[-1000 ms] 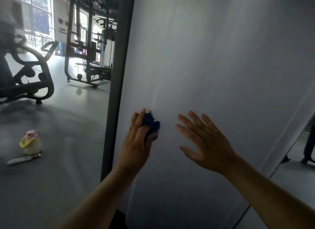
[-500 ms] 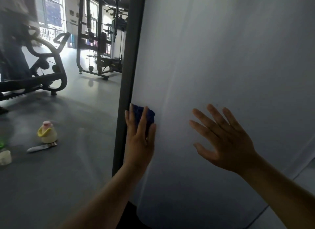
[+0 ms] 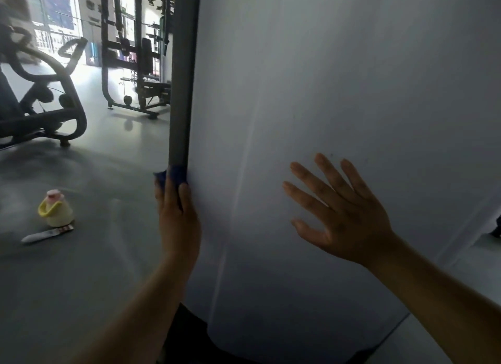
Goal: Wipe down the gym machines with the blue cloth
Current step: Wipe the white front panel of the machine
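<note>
The job is mid-stroke on one machine. The left hand lies against the foot of the visible stretch of the grey upright post, fingers straight and pressed together, pinning the blue cloth to the post; the cloth shows as a bunched wad just above and to the left of the fingertips. To the right of the post, the right hand is raised flat toward the pale panel, fingers straight and spread, holding nothing.

How much of this machine is already wiped is hard to judge: the panel is smooth and glare-washed, and the soft picture shows no wet streak or dust line to mark a boundary. The long run of post above the cloth probably still needs a pass, as may the panel's upper part.

Plenty seems left beyond it. Well to the left of the post stand a dark exercise bike and, farther back, a cable rack, neither being wiped at present. On the floor left of the post sit a yellow bottle and a white tube, touching each other.
</note>
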Demonstrator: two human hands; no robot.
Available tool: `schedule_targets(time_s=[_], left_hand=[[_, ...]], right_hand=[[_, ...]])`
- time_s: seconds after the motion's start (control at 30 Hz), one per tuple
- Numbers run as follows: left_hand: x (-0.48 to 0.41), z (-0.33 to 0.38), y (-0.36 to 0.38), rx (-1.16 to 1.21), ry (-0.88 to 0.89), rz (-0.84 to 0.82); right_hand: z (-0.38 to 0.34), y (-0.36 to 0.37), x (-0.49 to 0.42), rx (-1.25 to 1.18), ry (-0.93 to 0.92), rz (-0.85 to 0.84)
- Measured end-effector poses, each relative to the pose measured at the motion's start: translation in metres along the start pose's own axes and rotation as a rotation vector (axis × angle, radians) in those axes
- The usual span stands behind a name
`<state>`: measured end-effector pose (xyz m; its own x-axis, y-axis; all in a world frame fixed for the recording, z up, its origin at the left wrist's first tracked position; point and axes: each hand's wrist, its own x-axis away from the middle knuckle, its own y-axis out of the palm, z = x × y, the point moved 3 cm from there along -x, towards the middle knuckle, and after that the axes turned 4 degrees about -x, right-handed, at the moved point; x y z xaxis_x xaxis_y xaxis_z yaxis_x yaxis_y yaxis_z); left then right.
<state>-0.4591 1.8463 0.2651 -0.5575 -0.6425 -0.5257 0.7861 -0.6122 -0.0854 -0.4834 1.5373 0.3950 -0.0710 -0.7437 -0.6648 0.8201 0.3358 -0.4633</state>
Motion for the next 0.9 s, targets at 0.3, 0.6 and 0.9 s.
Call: schedule_targets(time_s=[0.3,0.6,0.9], left_hand=[[0.035,-0.004,0.006,-0.055,0.191,-0.077],[0.058,-0.015,0.015,-0.023,0.025,-0.066],[0.074,-0.042,0.015,-0.086,0.13,-0.154]], right_hand=[[-0.002,0.003,0.0,0.022,-0.004,0.023],[-0.002,0.004,0.002,0.028,-0.004,0.033],[-0.002,0.009,0.004,0.053,-0.012,0.031]])
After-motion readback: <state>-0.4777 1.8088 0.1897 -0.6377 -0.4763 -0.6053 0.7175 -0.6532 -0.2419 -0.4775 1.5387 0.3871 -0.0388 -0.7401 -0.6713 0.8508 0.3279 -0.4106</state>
